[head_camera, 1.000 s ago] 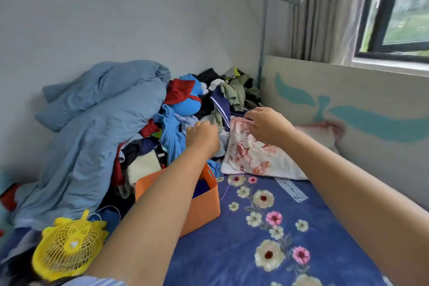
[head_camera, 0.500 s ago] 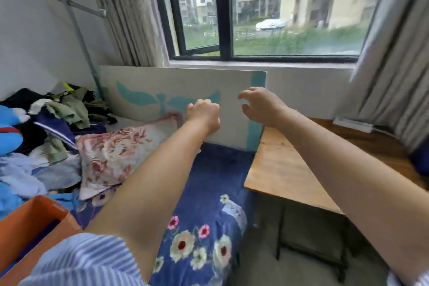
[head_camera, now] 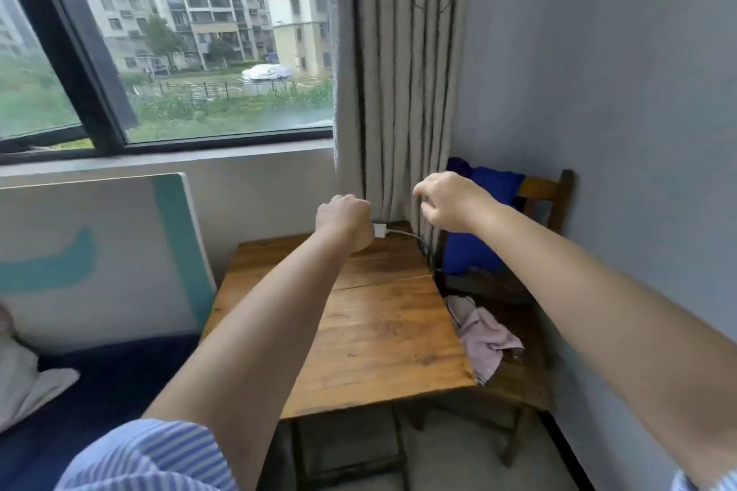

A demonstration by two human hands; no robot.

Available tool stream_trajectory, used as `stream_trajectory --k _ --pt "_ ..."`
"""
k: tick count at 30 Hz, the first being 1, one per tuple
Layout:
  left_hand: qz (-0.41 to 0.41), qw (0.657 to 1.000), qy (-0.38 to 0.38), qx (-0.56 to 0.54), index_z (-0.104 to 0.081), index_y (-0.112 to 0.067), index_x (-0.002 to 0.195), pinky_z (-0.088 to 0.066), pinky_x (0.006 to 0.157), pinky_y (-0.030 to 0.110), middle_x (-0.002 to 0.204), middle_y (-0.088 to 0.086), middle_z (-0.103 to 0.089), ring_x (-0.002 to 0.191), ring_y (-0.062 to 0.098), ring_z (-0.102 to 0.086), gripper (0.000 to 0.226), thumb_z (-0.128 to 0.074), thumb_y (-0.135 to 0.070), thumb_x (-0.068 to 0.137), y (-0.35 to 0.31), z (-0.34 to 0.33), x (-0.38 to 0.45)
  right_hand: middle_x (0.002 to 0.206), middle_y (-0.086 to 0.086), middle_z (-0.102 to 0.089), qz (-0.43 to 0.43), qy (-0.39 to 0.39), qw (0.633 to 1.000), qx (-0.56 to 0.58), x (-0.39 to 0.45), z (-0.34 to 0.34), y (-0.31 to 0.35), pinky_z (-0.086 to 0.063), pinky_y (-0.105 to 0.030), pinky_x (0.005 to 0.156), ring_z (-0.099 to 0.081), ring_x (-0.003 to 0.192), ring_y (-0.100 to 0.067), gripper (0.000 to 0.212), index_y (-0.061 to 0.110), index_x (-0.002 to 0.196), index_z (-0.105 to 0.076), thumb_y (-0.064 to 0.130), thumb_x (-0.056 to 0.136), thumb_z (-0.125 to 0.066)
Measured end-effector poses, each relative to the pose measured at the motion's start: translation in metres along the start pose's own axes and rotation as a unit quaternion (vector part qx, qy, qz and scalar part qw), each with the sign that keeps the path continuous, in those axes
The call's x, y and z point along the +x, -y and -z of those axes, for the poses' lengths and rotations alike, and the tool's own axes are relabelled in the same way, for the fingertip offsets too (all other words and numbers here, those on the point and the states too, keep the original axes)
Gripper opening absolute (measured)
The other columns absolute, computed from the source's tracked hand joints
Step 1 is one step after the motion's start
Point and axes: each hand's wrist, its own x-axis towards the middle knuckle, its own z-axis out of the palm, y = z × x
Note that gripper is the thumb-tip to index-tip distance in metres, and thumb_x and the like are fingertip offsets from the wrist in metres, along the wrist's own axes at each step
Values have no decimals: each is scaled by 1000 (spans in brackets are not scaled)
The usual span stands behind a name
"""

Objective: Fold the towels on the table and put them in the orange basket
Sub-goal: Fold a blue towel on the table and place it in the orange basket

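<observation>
- Left hand (head_camera: 345,221) was fisted, fingers curled tight; nothing showed in them.
- Right hand (head_camera: 452,201) hung loose, fingers (head_camera: 418,191) part-spread, holding nothing.
- Both hands hovered above the far end of the bench (head_camera: 375,335), which carried only a white plug (head_camera: 379,230) just beside the left knuckles.
- Pink towel (head_camera: 484,339) lay crumpled on the chair (head_camera: 546,195), below and nearer than the right fingers; blue cloth (head_camera: 474,251) was behind them.
- Basket was out of view.
- Judged: this towel unfolded, folding and stowing left.
</observation>
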Motion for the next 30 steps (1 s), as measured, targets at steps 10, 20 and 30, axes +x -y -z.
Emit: stream_trajectory --k 10,20,30 --pt "-85 995 30 -32 -62 -9 103 -38 73 33 115 11 -59 108 30 -52 25 -43 -9 86 -110 -37 138 133 -11 -51 -152 -17 987 40 30 -17 -181 -41 -32 96 -46 122 -26 37 7 127 -51 12 92 -41" --pt "-130 983 100 -87 -61 -3 88 -40 64 30 85 8 -54 85 26 -55 24 -37 -9 89 -138 -94 290 124 -14 -58 -274 -36 959 68 105 -35 -291 -42 -30 91 -54 113 -28 32 4 120 -57 10 92 -43" --pt "-147 977 123 -96 -61 -7 102 -40 65 28 107 6 -58 93 23 -55 27 -36 -10 92 -175 -137 392 113 -12 -64 -321 20 945 54 166 -74 -376 -45 -28 81 -59 101 -24 29 6 113 -61 14 94 -41"
